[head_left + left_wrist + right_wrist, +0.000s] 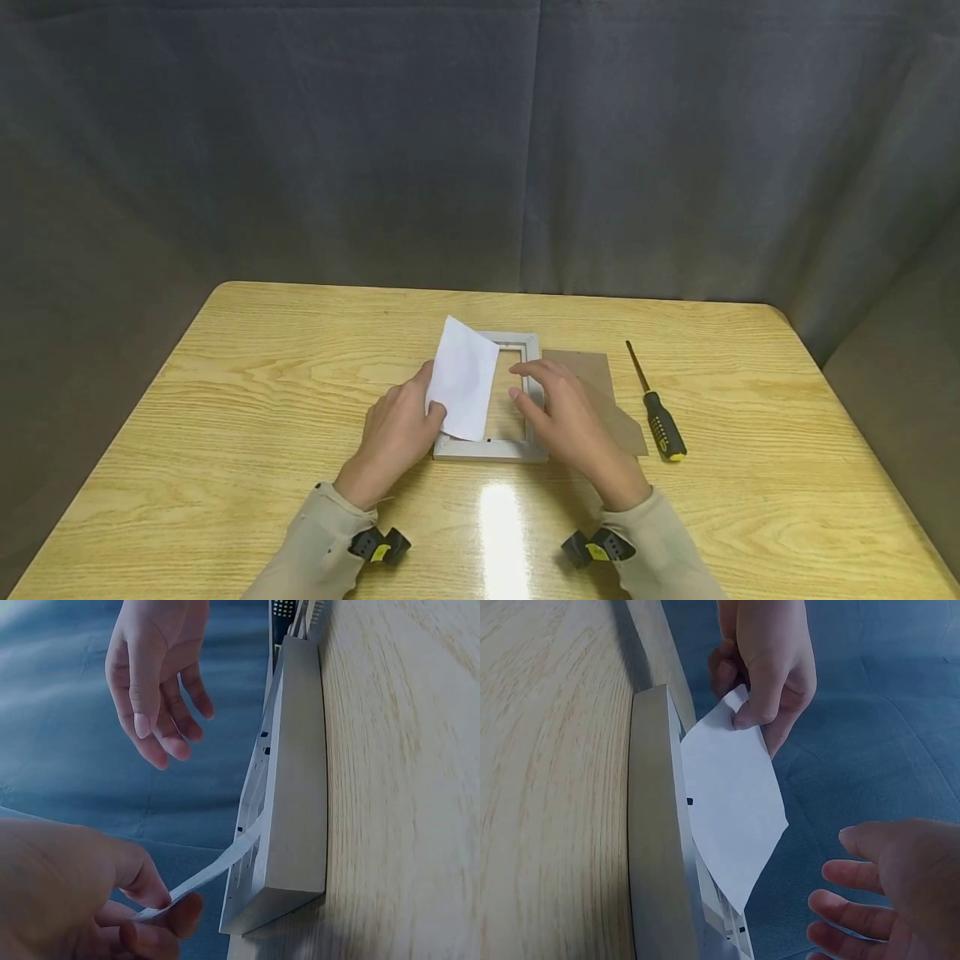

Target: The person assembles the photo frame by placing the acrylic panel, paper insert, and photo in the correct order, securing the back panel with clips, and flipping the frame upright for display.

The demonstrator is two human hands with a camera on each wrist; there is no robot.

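A sheet of white paper (463, 379) is pinched along its left edge between the thumb and fingers of my left hand (399, 429). The sheet stands tilted over a white picture frame (491, 451) lying on the table, and its right part dips into the frame opening, as the left wrist view shows too. In the right wrist view the paper (731, 795) bends slightly, its lower edge at the frame (656, 825). My right hand (570, 412) hovers above the frame's right side, fingers spread and holding nothing.
A brown backing board (592, 379) lies right of the frame, partly under my right hand. Farther right is a screwdriver (660, 421) with a black and yellow handle. The wooden table (262, 400) ends at a dark curtain (375, 150).
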